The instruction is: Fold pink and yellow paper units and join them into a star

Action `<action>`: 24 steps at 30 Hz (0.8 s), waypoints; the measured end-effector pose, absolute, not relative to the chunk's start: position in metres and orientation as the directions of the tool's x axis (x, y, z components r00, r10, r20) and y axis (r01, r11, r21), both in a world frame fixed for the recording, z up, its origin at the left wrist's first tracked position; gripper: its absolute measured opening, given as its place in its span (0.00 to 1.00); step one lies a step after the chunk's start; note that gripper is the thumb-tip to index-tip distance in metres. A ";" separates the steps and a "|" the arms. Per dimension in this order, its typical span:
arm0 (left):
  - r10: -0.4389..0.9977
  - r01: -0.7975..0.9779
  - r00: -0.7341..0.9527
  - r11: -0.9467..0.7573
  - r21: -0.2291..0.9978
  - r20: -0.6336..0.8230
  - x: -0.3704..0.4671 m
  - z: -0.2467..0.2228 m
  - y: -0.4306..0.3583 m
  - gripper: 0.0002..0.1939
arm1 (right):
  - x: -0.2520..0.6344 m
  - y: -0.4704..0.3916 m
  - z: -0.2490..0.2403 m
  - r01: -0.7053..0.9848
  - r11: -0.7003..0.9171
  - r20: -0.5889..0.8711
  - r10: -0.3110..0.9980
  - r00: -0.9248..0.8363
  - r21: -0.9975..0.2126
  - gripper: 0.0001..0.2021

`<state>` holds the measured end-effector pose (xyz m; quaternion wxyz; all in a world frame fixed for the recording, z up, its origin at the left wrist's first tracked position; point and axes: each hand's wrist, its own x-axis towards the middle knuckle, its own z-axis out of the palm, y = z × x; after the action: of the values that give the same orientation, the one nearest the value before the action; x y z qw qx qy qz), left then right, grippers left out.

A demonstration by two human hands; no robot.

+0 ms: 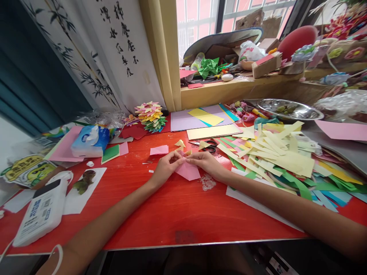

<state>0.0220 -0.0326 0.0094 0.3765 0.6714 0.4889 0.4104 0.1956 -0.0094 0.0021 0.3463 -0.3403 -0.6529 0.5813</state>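
Note:
Both of my hands meet over a partly folded sheet of pink paper (188, 172) near the middle of the red table. My left hand (169, 166) pinches its left upper edge between thumb and fingers. From the other side, my right hand (208, 163) grips the upper right part, its fingertips close to the left ones. The lower end of the sheet hangs down in a blunt point. Just beyond my fingers lie small folded yellow paper pieces (180, 143) and black-handled scissors (210, 146). A stack of pink paper slips (159, 149) rests left of them.
Cut paper strips (275, 152) heap at the right, below a metal dish (289, 110). At the back stand a layered folded-paper model (151, 116) and purple sheets (183, 120). A tissue pack (90, 141) and a white device (43, 212) are at the left.

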 end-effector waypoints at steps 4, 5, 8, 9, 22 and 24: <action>0.960 0.394 0.186 -0.269 0.879 0.211 0.022 0.009 -0.032 0.11 | 0.196 -0.009 0.002 0.132 0.168 0.069 0.834 -0.548 -0.977 0.16; 0.960 0.399 0.188 -0.268 0.877 0.208 0.021 0.008 -0.032 0.11 | 0.196 -0.010 0.002 0.143 0.180 0.072 0.830 -0.554 -0.973 0.15; 0.958 0.396 0.199 -0.270 0.878 0.205 0.021 0.009 -0.032 0.11 | 0.196 -0.010 0.004 0.183 0.219 0.084 0.829 -0.553 -0.958 0.14; 0.958 0.391 0.202 -0.271 0.880 0.205 0.021 0.009 -0.032 0.10 | 0.196 -0.010 0.004 0.194 0.233 0.089 0.828 -0.553 -0.953 0.14; 0.972 0.022 -0.099 -0.212 0.977 0.213 0.015 0.008 -0.028 0.09 | 0.192 -0.012 0.006 -0.061 -0.024 0.007 0.887 -0.462 -0.998 0.15; 0.972 0.003 -0.092 -0.216 0.976 0.216 0.015 0.009 -0.027 0.08 | 0.190 -0.012 0.006 -0.120 -0.060 0.009 0.863 -0.504 -0.991 0.15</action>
<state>0.0154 -0.0267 0.0086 0.4210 0.5262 0.4633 0.5755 0.1905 -0.0121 0.0060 0.3773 -0.3247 -0.5726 0.6515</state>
